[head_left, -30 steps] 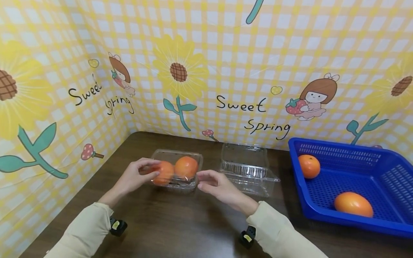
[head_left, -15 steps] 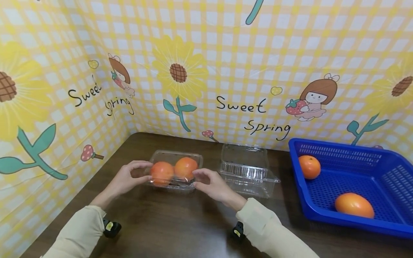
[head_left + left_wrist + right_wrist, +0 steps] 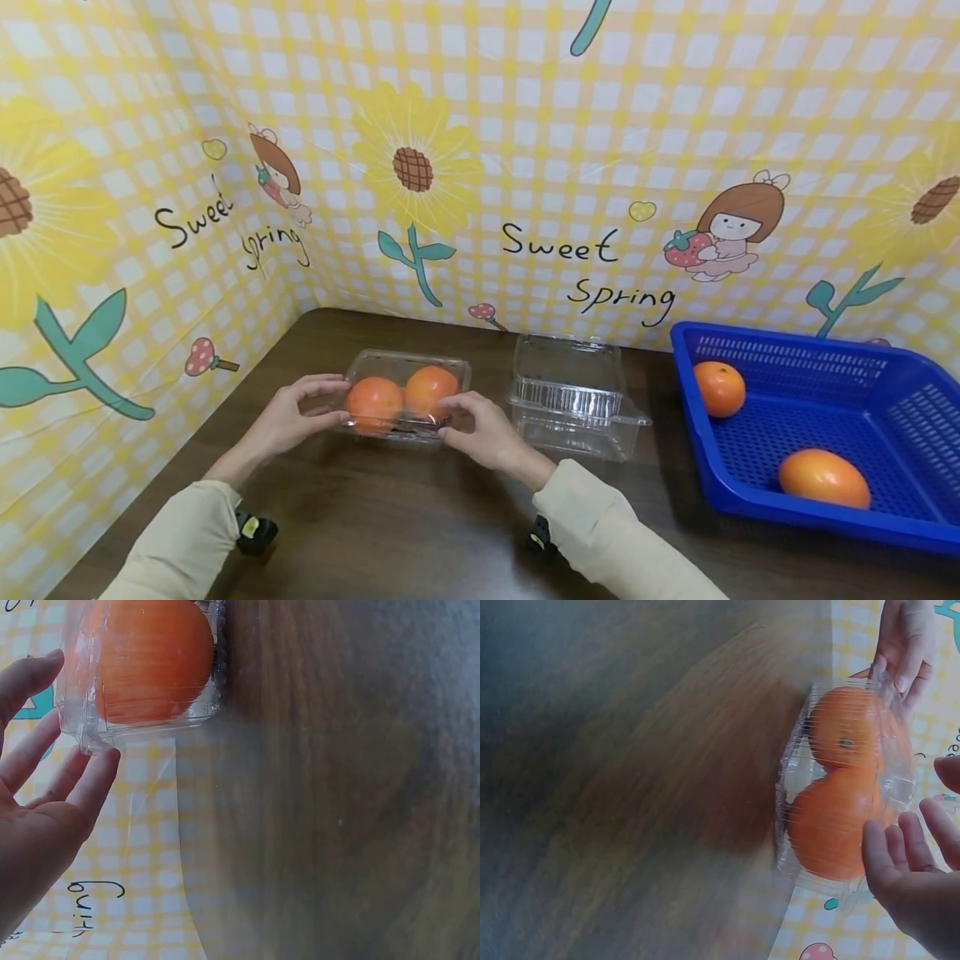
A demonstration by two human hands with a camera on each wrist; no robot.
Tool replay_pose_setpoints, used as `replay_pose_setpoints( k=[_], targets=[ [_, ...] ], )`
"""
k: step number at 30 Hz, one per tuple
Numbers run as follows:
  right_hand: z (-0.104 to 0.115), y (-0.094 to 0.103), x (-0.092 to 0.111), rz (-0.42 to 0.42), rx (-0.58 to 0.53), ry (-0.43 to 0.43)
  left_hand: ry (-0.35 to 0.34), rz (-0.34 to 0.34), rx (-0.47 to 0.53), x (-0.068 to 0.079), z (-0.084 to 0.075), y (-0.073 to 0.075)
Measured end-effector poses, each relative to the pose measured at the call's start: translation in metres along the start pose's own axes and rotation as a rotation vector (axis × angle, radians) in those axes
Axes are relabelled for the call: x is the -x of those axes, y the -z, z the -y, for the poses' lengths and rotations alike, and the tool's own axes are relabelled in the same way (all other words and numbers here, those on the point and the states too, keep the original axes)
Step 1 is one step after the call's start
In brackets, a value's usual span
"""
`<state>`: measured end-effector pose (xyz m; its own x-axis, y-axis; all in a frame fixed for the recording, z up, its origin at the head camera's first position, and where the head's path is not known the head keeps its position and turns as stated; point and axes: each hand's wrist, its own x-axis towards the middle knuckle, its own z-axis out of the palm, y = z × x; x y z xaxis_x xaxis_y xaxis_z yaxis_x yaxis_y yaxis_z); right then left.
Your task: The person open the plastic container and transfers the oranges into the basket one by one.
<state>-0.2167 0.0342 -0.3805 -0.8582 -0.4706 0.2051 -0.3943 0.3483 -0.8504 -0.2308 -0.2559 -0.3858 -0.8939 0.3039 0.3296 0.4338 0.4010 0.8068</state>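
A clear plastic clamshell box (image 3: pixel 386 360) rests on the table, two oranges inside: one on the left (image 3: pixel 373 403), one on the right (image 3: pixel 429 388). Its lid covers them in the right wrist view. My left hand (image 3: pixel 288 414) is at the box's left end, thumb and fingers spread and fairly straight. In the left wrist view, the fingertips (image 3: pixel 111 759) meet the box's corner edge. At the right end is my right hand (image 3: pixel 483 429), fingers loosely bent, with fingertips right at the box's side. The right wrist view shows these fingers (image 3: pixel 896 844) overlapping the plastic near one orange.
Right of the box stands a second clear clamshell box (image 3: pixel 573 400) with its lid raised. Farther right, a blue basket (image 3: pixel 697 467) holds an orange by its left wall (image 3: pixel 720 388) and another near the front (image 3: pixel 825 477). A checked cloth (image 3: pixel 480 167) hangs behind the brown table (image 3: pixel 375 533).
My left hand has shifted left, from over the left orange to the box's left end. My right hand has come left against the right end. The box has slid slightly left.
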Motion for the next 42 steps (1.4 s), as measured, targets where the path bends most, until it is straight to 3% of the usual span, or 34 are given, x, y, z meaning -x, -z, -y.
replay_pose_setpoints(
  k=[13, 23, 30, 37, 42],
  targets=[
    [-0.010, -0.007, -0.004, -0.052, 0.018, 0.080, 0.068, 0.078, 0.040, 0.001, 0.007, 0.007],
    [-0.015, -0.008, -0.005, -0.096, 0.169, 0.128, -0.051, 0.131, 0.038, 0.000, 0.015, 0.012],
    [-0.013, -0.005, -0.005, -0.074, 0.176, 0.138, -0.113, 0.118, -0.033, -0.002, 0.018, 0.011],
    [-0.014, -0.005, -0.007, -0.048, 0.162, 0.144, -0.121, 0.090, -0.065, -0.001, 0.020, 0.010],
    [-0.014, -0.005, -0.007, -0.043, 0.179, 0.133, -0.076, 0.089, -0.029, 0.000, 0.022, 0.010]
  ],
)
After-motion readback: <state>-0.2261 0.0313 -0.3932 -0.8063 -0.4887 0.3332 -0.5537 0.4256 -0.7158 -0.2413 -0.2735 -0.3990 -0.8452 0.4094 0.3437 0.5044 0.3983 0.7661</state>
